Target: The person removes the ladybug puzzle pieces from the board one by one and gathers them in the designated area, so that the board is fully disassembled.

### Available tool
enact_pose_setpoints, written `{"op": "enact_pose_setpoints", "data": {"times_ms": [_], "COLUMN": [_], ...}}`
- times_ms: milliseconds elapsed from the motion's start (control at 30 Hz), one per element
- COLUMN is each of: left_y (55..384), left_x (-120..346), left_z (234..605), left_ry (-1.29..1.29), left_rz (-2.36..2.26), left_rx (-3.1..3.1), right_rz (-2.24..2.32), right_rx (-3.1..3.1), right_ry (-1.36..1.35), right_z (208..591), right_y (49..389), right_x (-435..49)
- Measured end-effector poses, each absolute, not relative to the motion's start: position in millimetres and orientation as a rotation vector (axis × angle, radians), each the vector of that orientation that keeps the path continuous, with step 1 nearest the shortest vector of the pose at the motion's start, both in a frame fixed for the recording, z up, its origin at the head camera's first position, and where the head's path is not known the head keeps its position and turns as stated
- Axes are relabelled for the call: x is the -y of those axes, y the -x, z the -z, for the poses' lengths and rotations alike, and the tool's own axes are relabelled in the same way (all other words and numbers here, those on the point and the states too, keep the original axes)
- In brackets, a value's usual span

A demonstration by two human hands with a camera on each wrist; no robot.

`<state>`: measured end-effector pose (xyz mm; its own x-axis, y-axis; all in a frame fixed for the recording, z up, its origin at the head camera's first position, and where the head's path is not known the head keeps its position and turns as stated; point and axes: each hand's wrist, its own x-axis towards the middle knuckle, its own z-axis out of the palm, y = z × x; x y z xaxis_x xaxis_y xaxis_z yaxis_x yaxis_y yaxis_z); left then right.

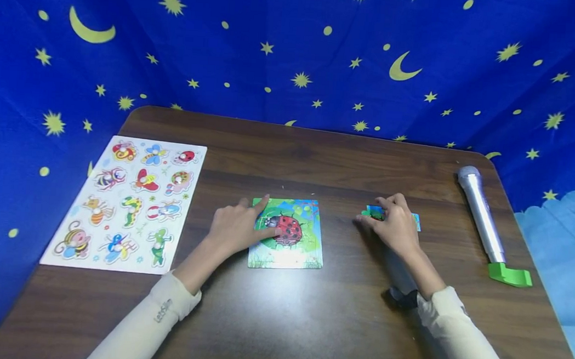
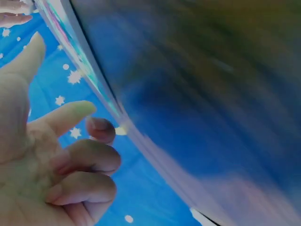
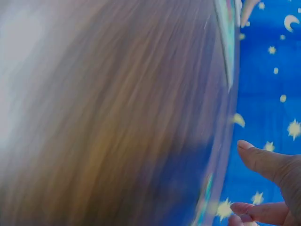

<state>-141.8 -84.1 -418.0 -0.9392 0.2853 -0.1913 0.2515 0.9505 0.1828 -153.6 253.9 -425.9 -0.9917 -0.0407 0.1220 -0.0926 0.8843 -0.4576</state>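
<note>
A square ladybug jigsaw puzzle (image 1: 308, 252) lies flat at the middle of the brown table. My left hand (image 1: 237, 226) is over its left side, thumb and index finger spread apart across the picture. In the left wrist view that hand's other fingers (image 2: 91, 157) curl loosely around nothing. To the right of the puzzle, my right hand (image 1: 395, 222) hovers over a small blue and green puzzle piece (image 1: 416, 221), covering its middle. The thumb (image 3: 261, 160) and the fingers of the right hand stand apart in the right wrist view, with no object between them.
At the left, a white board (image 1: 139, 209) carries several insect pictures. A silver microphone (image 1: 480, 213) with a green base (image 1: 509, 274) lies at the right edge of the table (image 1: 279, 322). A blue curtain (image 1: 285, 47) with moons and stars hangs behind.
</note>
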Motion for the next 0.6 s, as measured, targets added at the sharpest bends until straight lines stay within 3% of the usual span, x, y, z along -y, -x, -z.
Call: {"op": "enact_pose_setpoints", "data": {"times_ms": [267,600], "left_y": [137,139], "left_x": [109,109], "left_z": [420,423], "left_ry": [-0.368,-0.379], "left_rz": [-0.229,-0.19], "left_rx": [-2.883,-2.853], "right_rz": [-0.74,-0.754], "right_rx": [2.933,3.032], "right_ry": [-0.382,-0.768], "right_z": [418,424], "right_y": [154,161], "right_x": [-193,-112]}}
